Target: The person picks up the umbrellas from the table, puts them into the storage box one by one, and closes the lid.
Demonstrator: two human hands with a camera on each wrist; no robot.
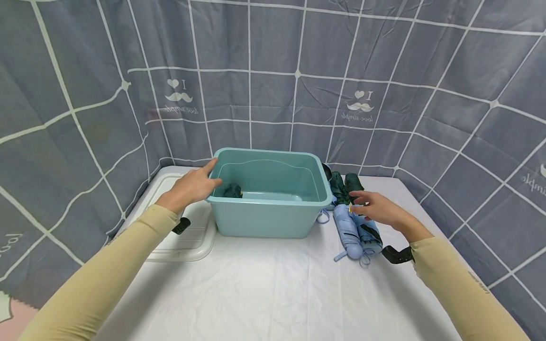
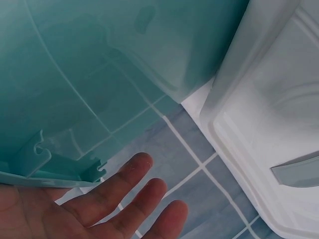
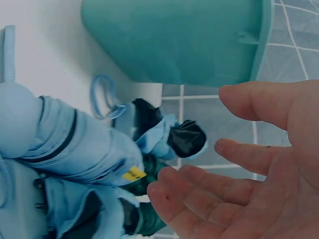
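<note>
A teal plastic bin (image 1: 268, 215) stands on the white table, with a dark green folded umbrella (image 1: 232, 191) inside at its left. My left hand (image 1: 194, 185) rests open on the bin's left rim (image 2: 55, 172), fingers (image 2: 134, 196) straight. To the right of the bin lie two light blue folded umbrellas (image 1: 356, 229) (image 3: 65, 144) and two dark green ones (image 1: 343, 185). My right hand (image 1: 377, 206) hovers open just above them, holding nothing, fingers (image 3: 199, 191) relaxed.
A clear white lid (image 1: 183, 232) (image 2: 269, 134) lies flat left of the bin. A grey checked curtain (image 1: 273, 80) closes in the back and both sides. White tablecloth (image 1: 264, 289) spreads in front of the bin.
</note>
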